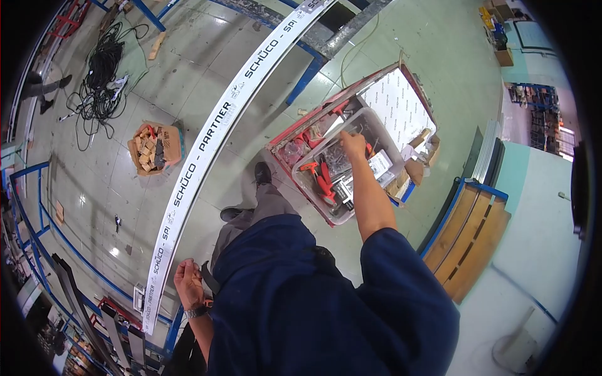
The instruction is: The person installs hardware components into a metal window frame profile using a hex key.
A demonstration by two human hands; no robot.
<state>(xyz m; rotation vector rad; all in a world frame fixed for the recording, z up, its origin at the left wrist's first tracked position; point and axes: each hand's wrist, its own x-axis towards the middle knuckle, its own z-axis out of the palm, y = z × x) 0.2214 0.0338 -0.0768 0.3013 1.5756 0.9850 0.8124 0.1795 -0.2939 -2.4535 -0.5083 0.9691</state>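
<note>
My right hand (353,144) reaches into a grey plastic bin (394,145) on a red-edged cart (276,145). Its fingers point down at small clear bags or parts (335,159); whatever they hold is too small to make out. Red-handled tools (324,180) lie in the bin's near left part, with a white box (379,164) on the right. My left hand (189,280), with a watch on the wrist, is at the lower left beside a long white profile (213,128) printed with lettering. Its fingers are curled, and their contents cannot be made out.
A box of wood blocks (150,149) stands on the floor beyond the profile. Black cable (105,62) lies coiled at the upper left. Blue metal frames (44,213) stand at the left, and a slatted wooden rack (467,238) at the right. Someone's legs (47,88) show at the far left.
</note>
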